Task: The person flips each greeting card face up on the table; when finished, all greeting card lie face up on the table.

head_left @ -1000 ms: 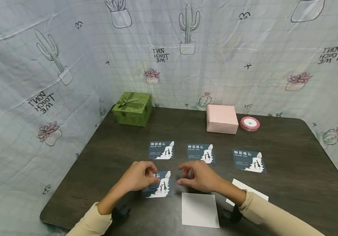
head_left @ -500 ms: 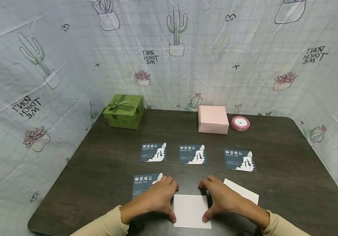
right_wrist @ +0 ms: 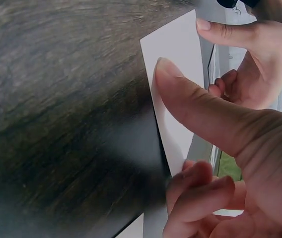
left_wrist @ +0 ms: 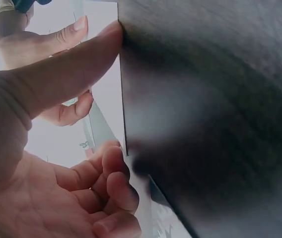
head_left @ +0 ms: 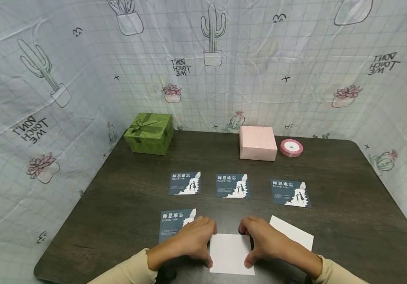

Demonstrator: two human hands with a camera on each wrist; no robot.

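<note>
A square white card (head_left: pixel 229 254) lies on the dark table between my two hands. My left hand (head_left: pixel 197 238) holds its left side, thumb tip at the near corner and curled fingers by the far corner. On the opposite side my right hand (head_left: pixel 266 241) grips the card likewise; in the right wrist view its thumb (right_wrist: pixel 173 82) presses on the white face. A blue THANK YOU card (head_left: pixel 171 224) is beside my left hand, its lower right part covered by it. Partly behind my right forearm lies another white card (head_left: pixel 292 232).
Three blue printed cards, a left one (head_left: pixel 184 184), a middle one (head_left: pixel 233 185) and a right one (head_left: pixel 290 192), form a row farther back. Behind them stand a green gift box (head_left: pixel 150 135), a pink box (head_left: pixel 258 144) and a pink ribbon roll (head_left: pixel 291 147). Patterned cloth (head_left: pixel 135 79) encloses the table.
Both hands came down from above the blue cards toward me and took the white card by its sides. In the last half second they have barely moved. The head view shifted slightly.
</note>
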